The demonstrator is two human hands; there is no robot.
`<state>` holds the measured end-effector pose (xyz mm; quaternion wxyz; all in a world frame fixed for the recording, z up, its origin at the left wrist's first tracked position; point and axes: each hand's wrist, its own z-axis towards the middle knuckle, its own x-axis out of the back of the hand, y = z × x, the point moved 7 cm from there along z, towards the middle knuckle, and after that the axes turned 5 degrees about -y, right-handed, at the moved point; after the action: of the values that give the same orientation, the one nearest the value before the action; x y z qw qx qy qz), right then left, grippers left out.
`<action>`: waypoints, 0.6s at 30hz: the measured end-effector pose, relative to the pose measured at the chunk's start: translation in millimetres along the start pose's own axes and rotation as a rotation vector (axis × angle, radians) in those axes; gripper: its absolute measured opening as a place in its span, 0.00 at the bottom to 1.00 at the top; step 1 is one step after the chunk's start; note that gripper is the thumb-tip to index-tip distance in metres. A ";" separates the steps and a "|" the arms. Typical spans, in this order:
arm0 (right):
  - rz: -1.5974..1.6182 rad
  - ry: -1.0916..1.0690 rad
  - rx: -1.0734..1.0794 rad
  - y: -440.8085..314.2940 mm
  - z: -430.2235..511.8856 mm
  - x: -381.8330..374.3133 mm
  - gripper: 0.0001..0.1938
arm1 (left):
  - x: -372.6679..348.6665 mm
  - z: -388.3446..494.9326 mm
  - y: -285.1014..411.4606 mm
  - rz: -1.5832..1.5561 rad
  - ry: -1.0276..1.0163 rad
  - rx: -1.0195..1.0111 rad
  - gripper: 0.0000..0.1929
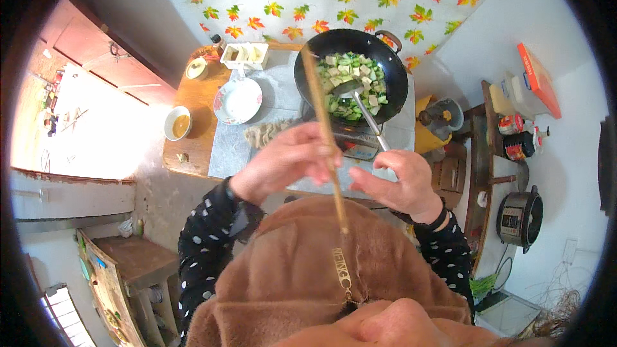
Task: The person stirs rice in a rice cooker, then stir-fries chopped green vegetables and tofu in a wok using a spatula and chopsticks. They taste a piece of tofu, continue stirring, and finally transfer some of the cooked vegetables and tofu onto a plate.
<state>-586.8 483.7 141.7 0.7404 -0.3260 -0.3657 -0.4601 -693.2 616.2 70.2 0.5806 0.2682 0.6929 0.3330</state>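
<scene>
My left hand (299, 156) grips a pair of wooden chopsticks (315, 86), slightly blurred, whose far end reaches over the left side of a black wok (397, 91). Chopped green vegetables with pale cubes (359, 70) lie in the wok. A metal spatula (368, 115) rests with its blade among the food, and its handle runs back to my right hand (402, 180), which is closed round the handle's end with the thumb apart. Part of a stove (359, 149) shows under the wok.
Left of the wok stand a white floral plate (237, 101), a divided seasoning box (245, 56), a lidded jar (196, 68) and a bowl with yellowish liquid (181, 126). A crumpled cloth (265, 134) lies near my left hand. A bin (446, 113) and shelves with an electric cooker (518, 219) are at right.
</scene>
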 end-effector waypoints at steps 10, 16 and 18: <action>-0.089 -0.032 0.041 1.6 -10.2 2.6 0.22 | -22.7 52.6 -48.3 -0.251 -0.148 0.088 0.17; 0.370 0.105 -0.414 68.4 -55.9 23.9 0.15 | -36.7 35.0 -44.2 0.139 -0.243 0.174 0.27; 0.326 0.334 -0.426 89.6 -74.5 39.8 0.12 | -49.1 17.3 -22.6 0.228 -0.310 0.061 0.30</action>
<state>-474.1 437.7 123.3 0.7692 -0.4482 -0.0774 -0.4489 -666.8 567.2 81.6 0.6303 0.4105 0.5702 0.3303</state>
